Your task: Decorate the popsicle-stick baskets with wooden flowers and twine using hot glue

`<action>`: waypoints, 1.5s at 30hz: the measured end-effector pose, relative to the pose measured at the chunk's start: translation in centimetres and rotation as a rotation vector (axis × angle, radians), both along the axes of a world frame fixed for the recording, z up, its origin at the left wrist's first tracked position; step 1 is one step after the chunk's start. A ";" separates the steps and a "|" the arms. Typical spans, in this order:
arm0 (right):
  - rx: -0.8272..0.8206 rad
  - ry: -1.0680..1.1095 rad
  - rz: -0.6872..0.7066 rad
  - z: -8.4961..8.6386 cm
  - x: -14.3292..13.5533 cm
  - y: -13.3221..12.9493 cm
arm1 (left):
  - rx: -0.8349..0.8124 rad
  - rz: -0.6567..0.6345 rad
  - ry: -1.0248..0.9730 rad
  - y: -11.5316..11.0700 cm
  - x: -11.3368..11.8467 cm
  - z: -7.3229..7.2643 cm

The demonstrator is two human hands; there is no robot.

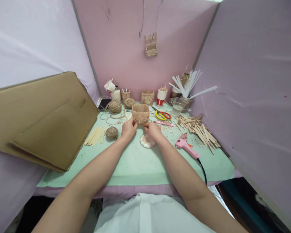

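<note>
A small woven basket (140,113) stands upright on the green cloth in front of me. My left hand (129,127) is at its lower left corner, fingers pinched together on something too small to make out. At the lower right corner is my right hand (152,130), its fingers also closed on something I cannot make out. Just below the right hand lies a round clear dish (147,141) with small scraps in it. A ball of brown twine (112,132) rests left of my left hand, beside pale flat sticks (94,136).
Scissors (162,115) lie right of the basket. A pink glue gun (187,146) with a black cord and a pile of wooden sticks (200,129) are at the right. Large cardboard (43,119) leans at the left. Cups, twine and another basket (147,97) line the back.
</note>
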State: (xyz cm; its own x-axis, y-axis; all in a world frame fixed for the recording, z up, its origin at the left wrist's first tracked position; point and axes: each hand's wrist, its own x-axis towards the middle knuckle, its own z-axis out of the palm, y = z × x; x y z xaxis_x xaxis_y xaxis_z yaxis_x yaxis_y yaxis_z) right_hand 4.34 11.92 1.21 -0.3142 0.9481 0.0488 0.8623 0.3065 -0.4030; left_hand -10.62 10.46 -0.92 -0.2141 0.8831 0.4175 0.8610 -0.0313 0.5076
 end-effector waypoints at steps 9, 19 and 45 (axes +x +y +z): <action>0.048 0.032 0.016 -0.2 -0.2 0.0 | -0.113 0.101 0.095 -0.6 -0.1 0.7; 0.166 -0.045 0.087 -0.3 -0.7 -0.3 | -0.159 0.135 0.144 -0.6 -0.2 0.7; 0.139 -0.086 0.125 -1.0 -1.3 -0.4 | -0.077 -0.093 -0.330 0.0 -0.1 -0.1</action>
